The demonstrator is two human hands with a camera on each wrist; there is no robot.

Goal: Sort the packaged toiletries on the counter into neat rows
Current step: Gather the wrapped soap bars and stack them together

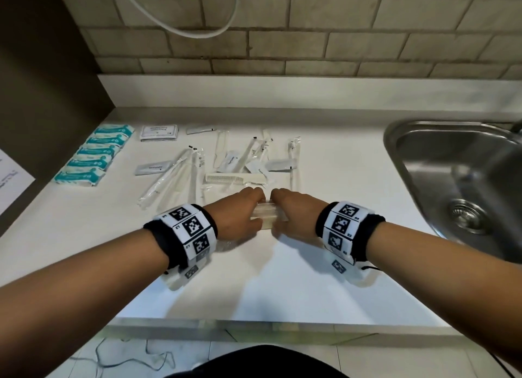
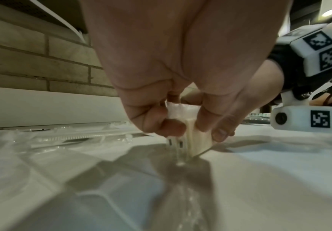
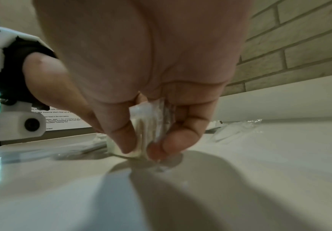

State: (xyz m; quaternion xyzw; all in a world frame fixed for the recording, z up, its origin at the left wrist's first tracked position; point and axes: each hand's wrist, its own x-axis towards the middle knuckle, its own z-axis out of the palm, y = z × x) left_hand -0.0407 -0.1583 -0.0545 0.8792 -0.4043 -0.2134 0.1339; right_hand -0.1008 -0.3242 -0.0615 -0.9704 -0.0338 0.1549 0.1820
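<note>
Toiletries in thin clear plastic wrappers, a small cream-coloured stack of them (image 1: 267,216), stand on edge on the white counter (image 1: 282,278) just in front of the person, squeezed between both hands. The left hand (image 1: 237,216) pinches one end of the stack between thumb and curled fingers (image 2: 173,127), and the right hand (image 1: 293,213) pinches the other end the same way, its fingertips (image 3: 171,144) almost touching the surface. I judge the packets light and fairly flat, with slick, crinkly film that lets them slide over one another, so a grip across both ends with the lower edges tapped level on the counter looks safest. Beyond the hands lie a loose white plastic comb (image 1: 226,178), wrapped toothbrushes (image 1: 166,177) and small grey sachets (image 1: 152,168), not yet in rows, while teal-and-white packets (image 1: 94,154) at the far left already form a tidy row beside white folded sachets (image 1: 159,132). A steel sink (image 1: 457,180) sits to the right. What the stacked packets contain is unclear, their number cannot be counted, and both wrist views are blurred around them.
</note>
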